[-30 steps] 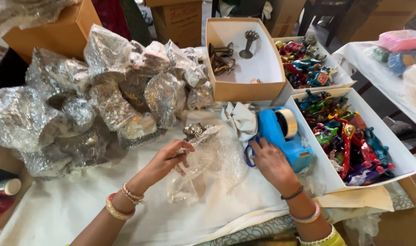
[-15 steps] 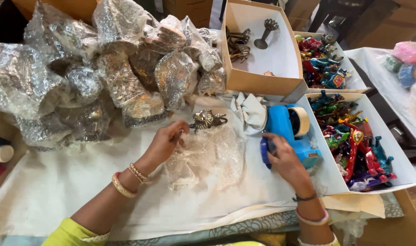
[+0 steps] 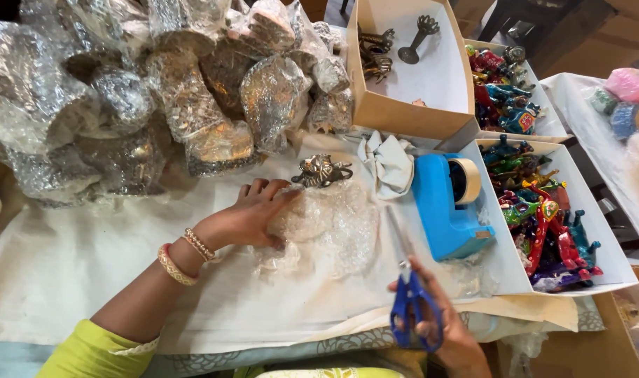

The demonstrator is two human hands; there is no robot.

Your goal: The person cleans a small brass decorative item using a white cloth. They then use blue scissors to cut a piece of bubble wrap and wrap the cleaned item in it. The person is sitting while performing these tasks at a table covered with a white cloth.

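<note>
Two hands busy: left hand [image 3: 253,213] flat, fingers spread on bubble wrap [image 3: 326,227]; right hand [image 3: 449,336] gripping blue-handled scissors [image 3: 410,297] beside tape dispenser [image 3: 445,203].

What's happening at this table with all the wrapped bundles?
A person is working over a white cloth. The left hand presses on a sheet of bubble wrap, with a small metal figurine just beyond it. The right hand holds blue-handled scissors, blades pointing toward the wrap. A blue tape dispenser sits alongside, a pile of wrapped bundles lies behind, and a tray of colourful figurines stands at the right.
</note>
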